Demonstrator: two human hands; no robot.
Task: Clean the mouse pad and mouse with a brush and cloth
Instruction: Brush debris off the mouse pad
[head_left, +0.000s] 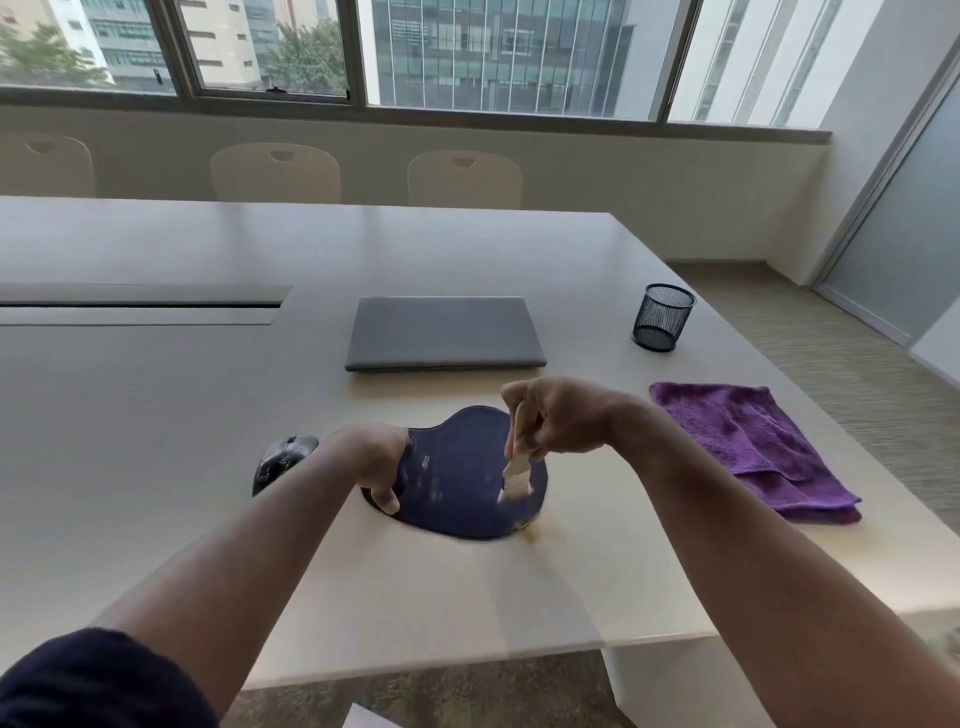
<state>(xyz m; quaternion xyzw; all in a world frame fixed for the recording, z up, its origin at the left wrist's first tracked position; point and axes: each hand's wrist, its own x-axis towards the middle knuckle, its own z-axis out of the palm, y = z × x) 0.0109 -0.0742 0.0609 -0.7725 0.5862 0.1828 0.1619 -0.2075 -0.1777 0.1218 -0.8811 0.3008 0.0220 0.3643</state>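
Now R hand (558, 418) w/ brush (517, 470) over pad (457, 483), L hand (382, 457) on pad edge.

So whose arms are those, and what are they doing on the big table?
There is no machine here. The picture comes from a camera worn on a person's head, so you look down at their own two arms, as if you were them.

The left hand presses on the edge of a dark blue mouse pad to keep it from sliding. The right hand has its fingers closed around a small brush, whose bristles point down at the pad to sweep off dust.

Also on the table: a black computer mouse to the left of the pad, a folded purple cloth to the right, a closed grey laptop behind, and a black mesh cup. Chairs and windows are at the back.
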